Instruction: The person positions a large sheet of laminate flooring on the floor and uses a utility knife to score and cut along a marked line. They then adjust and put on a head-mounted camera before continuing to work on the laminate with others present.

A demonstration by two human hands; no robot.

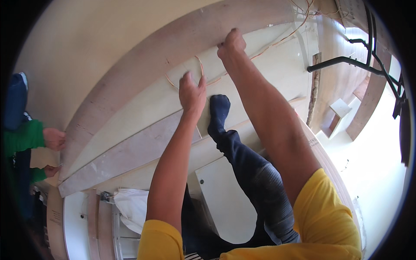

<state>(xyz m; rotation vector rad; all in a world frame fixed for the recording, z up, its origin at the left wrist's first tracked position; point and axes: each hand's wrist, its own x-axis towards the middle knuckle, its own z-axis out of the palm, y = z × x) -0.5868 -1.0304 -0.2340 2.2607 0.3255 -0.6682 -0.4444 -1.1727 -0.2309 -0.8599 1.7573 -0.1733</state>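
A long brown wooden board (143,60) curves across the upper view. At its lower edge my right hand (232,44) is closed, fingers bent on the board's rim. My left hand (192,93), slightly blurred, is raised below the board, its thumb and a finger apart with nothing seen between them. Beside it thin orange and white wires (199,65) stick up, and one wire (277,43) runs to the upper right. Under my hands lies a pale panel (260,63), on which my foot in a dark sock (219,106) rests.
At the left, a co-worker's hand (54,138) in a green sleeve touches the board's end. A second board (125,145) slants below. Black metal tubing (338,63) stands at the right. A white cloth (132,206) and a white panel (225,195) are lower down.
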